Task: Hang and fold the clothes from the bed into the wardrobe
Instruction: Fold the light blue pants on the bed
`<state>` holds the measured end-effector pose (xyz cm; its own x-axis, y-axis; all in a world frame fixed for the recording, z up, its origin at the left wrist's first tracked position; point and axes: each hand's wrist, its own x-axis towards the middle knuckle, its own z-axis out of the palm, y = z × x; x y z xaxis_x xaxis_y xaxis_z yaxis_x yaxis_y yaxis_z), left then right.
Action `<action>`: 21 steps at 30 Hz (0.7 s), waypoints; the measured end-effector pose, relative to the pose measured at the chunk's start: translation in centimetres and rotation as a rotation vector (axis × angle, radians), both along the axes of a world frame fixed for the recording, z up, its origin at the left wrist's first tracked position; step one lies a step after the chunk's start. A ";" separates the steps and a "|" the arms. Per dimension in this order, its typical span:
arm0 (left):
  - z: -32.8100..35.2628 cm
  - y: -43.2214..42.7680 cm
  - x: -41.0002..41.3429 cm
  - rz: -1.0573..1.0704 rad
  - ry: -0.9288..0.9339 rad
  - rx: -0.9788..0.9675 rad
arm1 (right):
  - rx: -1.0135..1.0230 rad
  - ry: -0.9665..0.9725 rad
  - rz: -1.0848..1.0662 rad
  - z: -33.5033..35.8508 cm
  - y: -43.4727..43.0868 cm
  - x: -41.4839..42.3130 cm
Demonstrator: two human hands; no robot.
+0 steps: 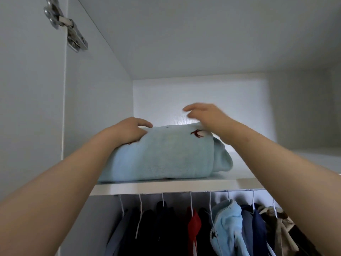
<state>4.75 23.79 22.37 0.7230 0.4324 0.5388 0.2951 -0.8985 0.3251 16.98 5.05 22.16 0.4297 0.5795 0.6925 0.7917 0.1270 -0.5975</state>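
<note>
While both bare arms reach up into a white wardrobe (103,100), a folded pale-blue fleece garment (162,157) lies on the upper shelf (166,186), its front fold close to the shelf's front edge and toward the left wall. The left hand (129,129) rests palm-down on the garment's top left corner, fingers loosely curled and spread over the fabric, pressing on it rather than gripping. The right hand (204,115) is blurred; it hovers open above the garment's back right corner, fingers extended and slightly bent, its wrist touching or just clearing the fleece — which cannot be told. Small dark-red embroidered motifs dot the fleece. Below the shelf, hanging clothes (193,224) fill the rail on thin white hangers: dark garments, a red one, a light-blue fleece, navy and tan pieces. A metal door hinge (66,24) shows at upper left.
</note>
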 end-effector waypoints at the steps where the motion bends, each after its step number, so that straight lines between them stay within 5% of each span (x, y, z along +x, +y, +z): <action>1: -0.4 -0.3 -0.2 -0.032 0.052 0.043 | -0.203 -0.076 0.010 -0.7 0.3 -0.3; 4: -1.4 -0.4 -0.4 -0.015 0.224 0.105 | -0.525 -0.089 0.019 -3.0 0.9 -0.1; 15: -2.4 3.6 -0.2 0.159 0.375 0.207 | -0.544 -0.027 -0.025 -3.8 6.9 1.1; 21: -2.6 6.2 -0.3 0.129 0.321 0.107 | -0.547 -0.023 0.026 -3.4 8.9 1.1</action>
